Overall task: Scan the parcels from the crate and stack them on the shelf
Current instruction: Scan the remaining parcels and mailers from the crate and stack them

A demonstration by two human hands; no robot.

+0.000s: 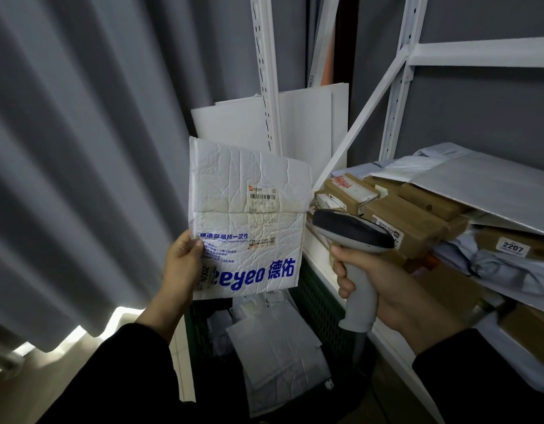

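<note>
My left hand [182, 264] pinches the lower left edge of a white padded mailer [246, 215] with blue print and holds it upright, its barcode label facing me. My right hand [383, 289] grips the handle of a grey and black barcode scanner [353, 240], whose head points left toward the mailer from just beside its right edge. Below both hands stands a dark green crate [316, 304] holding several white mailers [276, 347]. The white metal shelf [319, 264] on the right carries several brown boxes [408, 221] and grey bags.
A grey curtain [81, 148] hangs on the left. White boards [307, 123] lean against the wall behind a white shelf upright [267, 71]. A large grey poly bag [484, 185] lies over the boxes, and one box bears a label reading 2207 [512, 248].
</note>
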